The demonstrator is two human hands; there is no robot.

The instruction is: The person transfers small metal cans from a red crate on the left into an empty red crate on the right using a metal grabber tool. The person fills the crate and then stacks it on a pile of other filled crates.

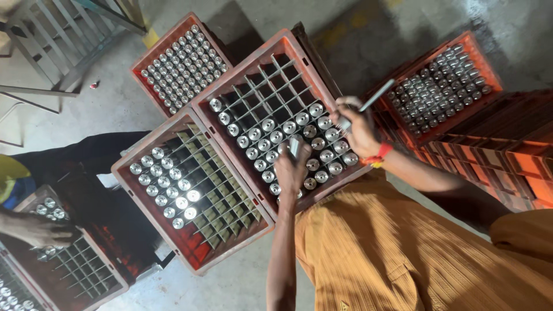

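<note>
My left hand (290,170) reaches over the middle red crate (236,72) and grips a shiny metal cylinder (295,145) just above the crate's grid cells. Right of it, my right hand (358,128) is closed around a thin grey metal rod (375,97) that points up and to the right; a red band circles that wrist. The middle crate has metal cylinders standing in its near cells, while its far cells hold none.
A second red crate (151,216), partly filled, touches the middle one on the left. Full crates sit at the top left (181,63) and right (440,86), beside stacked orange crates (507,155). Another person's hand (40,230) rests on a crate at the bottom left.
</note>
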